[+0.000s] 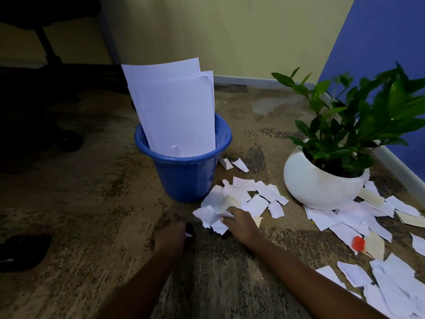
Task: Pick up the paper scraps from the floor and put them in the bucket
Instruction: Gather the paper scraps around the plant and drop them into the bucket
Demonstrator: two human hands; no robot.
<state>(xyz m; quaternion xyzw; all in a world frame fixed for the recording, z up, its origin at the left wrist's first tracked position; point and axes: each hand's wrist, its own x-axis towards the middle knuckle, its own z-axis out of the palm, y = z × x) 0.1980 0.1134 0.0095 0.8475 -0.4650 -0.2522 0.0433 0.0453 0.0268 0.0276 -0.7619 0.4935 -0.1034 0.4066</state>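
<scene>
A blue plastic bucket (184, 173) stands on the carpet with several large white sheets (174, 107) sticking up out of it. Just right of its base lies a heap of torn white paper scraps (259, 194). My right hand (241, 223) grips a crumpled bunch of scraps (212, 216) low over the floor beside the bucket. My left hand (171, 233) is blurred, down at the carpet left of the bunch, with a small white bit at its fingertips; its grip is unclear. More scraps (358, 217) spread across the floor to the right.
A white round pot with a green plant (322, 180) stands right of the scraps, near the blue wall. A small red object (358, 244) lies among the papers. Dark chair legs and casters (69, 141) are at the left, a dark shoe (23, 249) at the far left.
</scene>
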